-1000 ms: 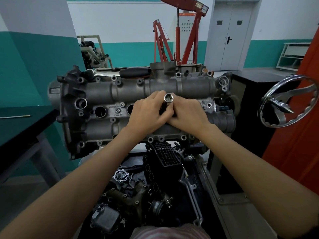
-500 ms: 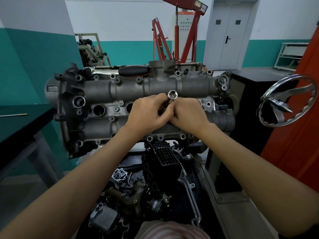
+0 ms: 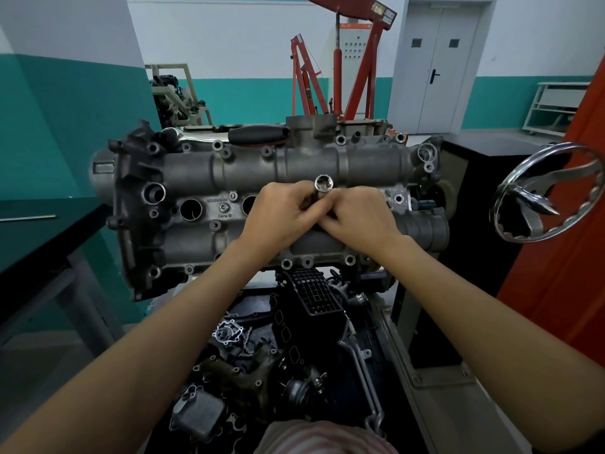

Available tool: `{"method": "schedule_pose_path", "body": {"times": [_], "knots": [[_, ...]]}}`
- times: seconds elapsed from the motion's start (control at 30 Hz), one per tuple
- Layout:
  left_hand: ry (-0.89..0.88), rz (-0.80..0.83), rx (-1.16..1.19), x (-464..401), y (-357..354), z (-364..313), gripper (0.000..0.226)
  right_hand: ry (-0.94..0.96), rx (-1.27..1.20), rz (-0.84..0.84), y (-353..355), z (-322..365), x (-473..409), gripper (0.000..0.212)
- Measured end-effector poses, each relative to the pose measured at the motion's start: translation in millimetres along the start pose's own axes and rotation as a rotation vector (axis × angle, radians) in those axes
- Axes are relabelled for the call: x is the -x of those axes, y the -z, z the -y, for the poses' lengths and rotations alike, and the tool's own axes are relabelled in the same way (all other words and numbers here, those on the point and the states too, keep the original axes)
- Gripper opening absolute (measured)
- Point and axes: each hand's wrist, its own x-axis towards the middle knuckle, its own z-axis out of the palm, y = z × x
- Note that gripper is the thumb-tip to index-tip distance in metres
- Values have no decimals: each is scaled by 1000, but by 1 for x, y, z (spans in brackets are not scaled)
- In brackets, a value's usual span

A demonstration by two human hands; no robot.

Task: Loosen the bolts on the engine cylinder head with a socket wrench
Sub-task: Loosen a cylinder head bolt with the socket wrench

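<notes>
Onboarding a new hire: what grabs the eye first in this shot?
Dead centre, the left hand and right hand meet over the grey cylinder head, holding a shiny socket with its open end facing the camera. At the right edge hangs a chrome handwheel; a red engine crane stands behind.

Wrench handle [image 3: 258, 135] lies behind the cylinder head [image 3: 203, 178]; handwheel [image 3: 550, 191] to its right.

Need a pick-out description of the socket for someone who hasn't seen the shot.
Start at the grey engine cylinder head filling the middle. The left hand and right hand meet at its centre. The socket is the shiny chrome tube poking up between their fingers, open end toward the camera; everything around it is dull cast metal.
</notes>
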Motion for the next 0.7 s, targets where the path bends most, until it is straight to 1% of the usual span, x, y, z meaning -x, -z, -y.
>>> {"method": "schedule_pose_path", "body": {"times": [0.07, 0.17, 0.33, 0.4, 0.47, 0.53, 0.6, 0.7], "knots": [[13, 19, 10, -1, -1, 1, 52, -2, -14, -5, 2, 2, 0, 35], [37, 53, 62, -4, 0, 3, 45, 3, -39, -33, 5, 5, 1, 29], [7, 88, 107, -4, 2, 3, 39, 20, -65, -66, 2, 4, 1, 35], [-8, 84, 111, -3, 4, 1, 32, 19, -43, -33, 1, 3, 0, 39], [-22, 70, 87, -2, 4, -1, 28, 19, -38, -20, -2, 1, 0, 37], [-17, 35, 59, -2, 2, -1, 30, 6, -42, -7, -2, -1, 1, 36], [-4, -11, 45, -1, 0, 0, 36, -9, -31, 28, -1, -1, 0, 40], [7, -26, 51, -1, -2, 4, 40, -4, 40, 65, -3, -1, -1, 49]]}}
